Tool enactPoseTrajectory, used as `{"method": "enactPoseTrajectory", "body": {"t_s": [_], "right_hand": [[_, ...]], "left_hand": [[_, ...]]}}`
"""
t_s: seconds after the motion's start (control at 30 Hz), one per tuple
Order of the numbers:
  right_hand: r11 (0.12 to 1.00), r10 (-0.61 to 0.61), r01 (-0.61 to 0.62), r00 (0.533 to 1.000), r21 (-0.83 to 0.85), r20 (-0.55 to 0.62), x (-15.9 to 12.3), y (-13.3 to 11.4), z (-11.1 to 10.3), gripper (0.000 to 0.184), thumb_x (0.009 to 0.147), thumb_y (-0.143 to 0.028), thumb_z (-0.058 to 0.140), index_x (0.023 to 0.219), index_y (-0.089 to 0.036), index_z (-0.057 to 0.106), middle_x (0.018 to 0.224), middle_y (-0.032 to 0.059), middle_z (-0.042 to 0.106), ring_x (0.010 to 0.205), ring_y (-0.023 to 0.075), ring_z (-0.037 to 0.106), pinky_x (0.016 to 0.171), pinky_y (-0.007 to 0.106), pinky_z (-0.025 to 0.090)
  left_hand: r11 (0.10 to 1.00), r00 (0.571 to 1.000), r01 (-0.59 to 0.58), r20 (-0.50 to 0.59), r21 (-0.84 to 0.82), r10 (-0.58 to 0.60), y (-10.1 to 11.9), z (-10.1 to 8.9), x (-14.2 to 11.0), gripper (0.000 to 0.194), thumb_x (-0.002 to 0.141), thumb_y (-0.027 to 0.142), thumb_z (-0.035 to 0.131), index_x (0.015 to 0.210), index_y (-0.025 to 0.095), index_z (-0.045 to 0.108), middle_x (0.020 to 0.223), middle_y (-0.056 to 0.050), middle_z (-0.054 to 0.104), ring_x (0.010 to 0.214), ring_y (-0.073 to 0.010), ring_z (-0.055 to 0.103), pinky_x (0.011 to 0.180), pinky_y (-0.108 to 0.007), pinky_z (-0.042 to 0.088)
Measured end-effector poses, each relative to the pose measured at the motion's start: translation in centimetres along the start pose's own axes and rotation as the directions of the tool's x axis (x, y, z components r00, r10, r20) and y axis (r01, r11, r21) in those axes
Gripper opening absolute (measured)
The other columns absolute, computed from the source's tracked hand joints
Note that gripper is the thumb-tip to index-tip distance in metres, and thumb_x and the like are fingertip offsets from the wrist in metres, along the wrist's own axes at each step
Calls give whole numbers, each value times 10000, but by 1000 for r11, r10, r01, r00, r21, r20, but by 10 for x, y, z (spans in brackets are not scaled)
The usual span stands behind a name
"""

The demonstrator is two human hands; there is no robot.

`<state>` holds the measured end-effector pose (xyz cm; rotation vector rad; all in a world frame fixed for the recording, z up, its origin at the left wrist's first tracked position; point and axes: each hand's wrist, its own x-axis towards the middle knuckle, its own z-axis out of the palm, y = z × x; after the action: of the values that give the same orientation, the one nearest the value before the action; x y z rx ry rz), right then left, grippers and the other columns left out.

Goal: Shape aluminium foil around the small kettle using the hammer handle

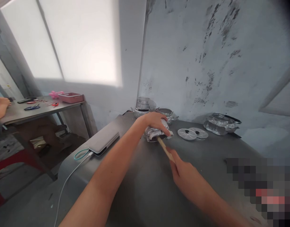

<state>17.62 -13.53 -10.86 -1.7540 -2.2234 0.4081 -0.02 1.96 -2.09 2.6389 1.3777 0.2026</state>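
Note:
My left hand (156, 120) rests over a crinkled, silvery foil-covered pot (151, 133) that lies tilted on the table, its dark mouth facing me. The fingers are curled around its upper side and hold it. Closed around a light wooden stick (165, 149), my right hand (181, 168) keeps the far end of the stick at the pot's mouth. Whether that tip is inside or just against the rim, I cannot tell. Behind my left hand stands another silvery pot (165, 112). Two round, clear-looking lids with black knobs, a front lid (186, 135) and a rear lid (201, 133), overlap to the right.
A foil-covered pot (217, 124) with a black handle stands at back right, and a metal strainer (144, 102) at the back. A pale power bank (103, 138) with a white cable lies left. Another table holds a red basket (71, 98), blue pliers (31, 107) and a person's hand (0, 107).

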Motion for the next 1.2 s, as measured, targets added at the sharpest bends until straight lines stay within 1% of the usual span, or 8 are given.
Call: {"method": "enactPoseTrajectory", "body": {"t_s": [0.1, 0.37, 0.57, 0.67, 0.8, 0.97, 1.07, 1.2], "right_hand": [[1000, -13, 13, 999, -4, 48, 0, 1, 0, 431, 958, -271, 255, 1383, -287, 325, 683, 29, 648, 585, 199, 623, 533, 244, 299], [1000, -15, 15, 998, 8, -54, -2, 0, -2, 461, 968, -311, 250, 1428, -330, 249, 641, 0, 628, 566, 190, 615, 533, 239, 303], [999, -9, 10, 999, -34, 52, 0, 2, 1, 438, 957, -282, 267, 1392, -319, 307, 679, 27, 653, 592, 206, 636, 531, 244, 301], [1000, -5, 5, 1000, -6, 16, 0, 1, 0, 443, 957, -288, 273, 1396, -345, 298, 693, 17, 657, 604, 200, 639, 528, 238, 301], [1000, -12, 13, 999, 11, -51, 0, 1, 0, 470, 965, -314, 257, 1433, -354, 234, 628, -10, 629, 558, 189, 616, 517, 235, 301], [999, -29, 30, 999, -20, 23, 1, 4, 6, 452, 957, -278, 280, 1408, -300, 311, 670, 26, 652, 605, 205, 644, 541, 245, 314], [999, -36, 36, 999, 6, 17, 2, 3, 3, 456, 954, -269, 293, 1407, -310, 309, 694, 28, 657, 635, 204, 650, 554, 243, 323], [999, -1, 2, 1000, 37, -28, 0, -2, -2, 465, 962, -306, 264, 1425, -354, 251, 631, -11, 623, 553, 187, 612, 526, 237, 318]], "left_hand": [[1000, 1000, -15, -12, 12, 15, 0, 1, 1, 946, 495, 827, 618, 1296, 344, 469, 1328, -14, 508, 1143, -322, 507, 865, -362, 456], [1000, 1000, -10, -6, -3, 10, -2, 1, 0, 971, 477, 858, 598, 1297, 356, 464, 1322, -21, 502, 1098, -311, 528, 813, -352, 469], [999, 1000, -27, 12, 24, 27, 1, 0, 1, 986, 490, 855, 589, 1321, 344, 444, 1348, -25, 481, 1123, -329, 506, 814, -358, 464], [1000, 1000, -11, 10, 26, 11, 2, 0, 1, 990, 486, 859, 587, 1318, 341, 449, 1349, -23, 480, 1113, -329, 515, 822, -362, 462], [1000, 1000, 0, 13, 30, 0, 1, 1, 1, 969, 501, 844, 585, 1320, 347, 443, 1340, -16, 493, 1120, -333, 512, 821, -357, 460], [999, 1000, -12, 10, 34, 12, 1, 2, 1, 953, 525, 825, 583, 1331, 339, 433, 1364, -12, 475, 1151, -338, 491, 847, -359, 451], [1000, 1000, -10, 2, 19, 10, 1, 2, 2, 966, 498, 835, 599, 1317, 346, 448, 1350, -14, 486, 1135, -330, 506, 843, -364, 458], [1000, 1000, 1, 8, 9, -1, 1, 1, 1, 971, 489, 833, 610, 1317, 352, 447, 1341, -15, 493, 1130, -325, 511, 855, -369, 456]]}}
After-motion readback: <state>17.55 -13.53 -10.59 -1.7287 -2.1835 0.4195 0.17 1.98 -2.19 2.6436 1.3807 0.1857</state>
